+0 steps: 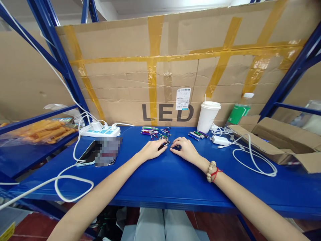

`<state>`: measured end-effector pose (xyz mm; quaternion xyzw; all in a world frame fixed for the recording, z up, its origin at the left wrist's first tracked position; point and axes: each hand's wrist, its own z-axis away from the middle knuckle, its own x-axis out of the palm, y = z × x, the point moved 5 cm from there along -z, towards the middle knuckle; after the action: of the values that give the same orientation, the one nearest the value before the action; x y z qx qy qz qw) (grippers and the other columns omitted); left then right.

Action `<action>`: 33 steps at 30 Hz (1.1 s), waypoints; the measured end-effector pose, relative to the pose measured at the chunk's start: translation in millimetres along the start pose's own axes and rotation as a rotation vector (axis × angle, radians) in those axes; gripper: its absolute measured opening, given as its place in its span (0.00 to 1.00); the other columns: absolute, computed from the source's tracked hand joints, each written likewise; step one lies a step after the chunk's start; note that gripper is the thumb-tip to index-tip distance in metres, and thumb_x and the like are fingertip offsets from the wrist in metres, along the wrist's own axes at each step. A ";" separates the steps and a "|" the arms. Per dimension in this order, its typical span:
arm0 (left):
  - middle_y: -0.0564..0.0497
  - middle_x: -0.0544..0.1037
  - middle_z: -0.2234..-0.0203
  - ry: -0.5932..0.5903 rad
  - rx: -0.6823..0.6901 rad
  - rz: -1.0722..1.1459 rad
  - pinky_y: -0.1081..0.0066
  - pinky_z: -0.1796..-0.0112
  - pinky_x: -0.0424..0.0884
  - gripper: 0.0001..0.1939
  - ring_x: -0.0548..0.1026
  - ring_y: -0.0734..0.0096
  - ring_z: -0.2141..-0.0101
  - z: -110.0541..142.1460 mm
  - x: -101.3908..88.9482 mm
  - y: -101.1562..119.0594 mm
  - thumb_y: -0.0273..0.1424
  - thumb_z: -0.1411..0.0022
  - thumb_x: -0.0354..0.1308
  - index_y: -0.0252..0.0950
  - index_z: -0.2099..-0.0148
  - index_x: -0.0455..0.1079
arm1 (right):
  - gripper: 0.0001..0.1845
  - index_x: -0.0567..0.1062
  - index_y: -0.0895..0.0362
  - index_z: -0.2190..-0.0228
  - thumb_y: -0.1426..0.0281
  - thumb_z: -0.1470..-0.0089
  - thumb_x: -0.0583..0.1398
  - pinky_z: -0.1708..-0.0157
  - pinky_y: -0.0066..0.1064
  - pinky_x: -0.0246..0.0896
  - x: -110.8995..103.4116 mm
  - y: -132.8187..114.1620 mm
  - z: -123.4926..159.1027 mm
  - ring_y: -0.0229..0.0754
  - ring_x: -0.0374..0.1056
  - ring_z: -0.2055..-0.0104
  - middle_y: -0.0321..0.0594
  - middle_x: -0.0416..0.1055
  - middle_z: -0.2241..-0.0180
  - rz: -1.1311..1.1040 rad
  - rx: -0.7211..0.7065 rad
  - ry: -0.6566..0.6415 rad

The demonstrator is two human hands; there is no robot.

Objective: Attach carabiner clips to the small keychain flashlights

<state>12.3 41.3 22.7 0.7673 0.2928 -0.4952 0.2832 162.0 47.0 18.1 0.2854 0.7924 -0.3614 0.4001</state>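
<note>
On the blue desk [155, 184], the left hand [151, 150] pinches a small dark cylinder [162, 146], just in front of a cluster of colored metal tubes [148, 131] and carabiner clips [166, 131]. The right hand [187, 149] curls nearby, thumb and forefinger bent inward, though whether it grips anything I cannot tell; more slim tubes [198, 135] lie beyond it, beside a lidded white cup [208, 116].
</note>
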 end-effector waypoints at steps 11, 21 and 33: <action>0.56 0.67 0.53 0.029 0.005 -0.008 0.74 0.55 0.63 0.17 0.67 0.75 0.54 0.2 -1.2 0.7 0.39 0.35 0.39 0.38 0.50 0.60 | 0.05 0.75 0.52 0.71 0.67 0.51 0.58 0.61 0.34 0.51 -1.6 -5.1 -1.0 0.38 0.60 0.60 0.32 0.67 0.63 -0.024 -0.064 0.047; 0.55 0.67 0.52 0.088 0.081 0.000 0.74 0.54 0.63 0.17 0.67 0.74 0.53 -1.4 -0.4 1.7 0.36 0.34 0.39 0.36 0.49 0.60 | 0.08 0.74 0.58 0.66 0.68 0.47 0.57 0.60 0.26 0.59 -23.8 -21.0 6.6 0.33 0.62 0.62 0.40 0.65 0.65 -0.273 -0.318 0.393; 0.54 0.67 0.53 0.062 0.076 0.027 0.74 0.55 0.63 0.16 0.67 0.74 0.54 -0.8 -3.2 6.9 0.36 0.34 0.38 0.36 0.50 0.60 | 0.10 0.74 0.58 0.70 0.66 0.47 0.56 0.63 0.25 0.59 -19.4 -21.9 5.7 0.34 0.62 0.62 0.41 0.65 0.65 -0.301 -0.290 0.291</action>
<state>16.8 36.7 26.9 0.7964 0.2719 -0.4782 0.2513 158.3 26.6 39.6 0.1527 0.9189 -0.2544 0.2601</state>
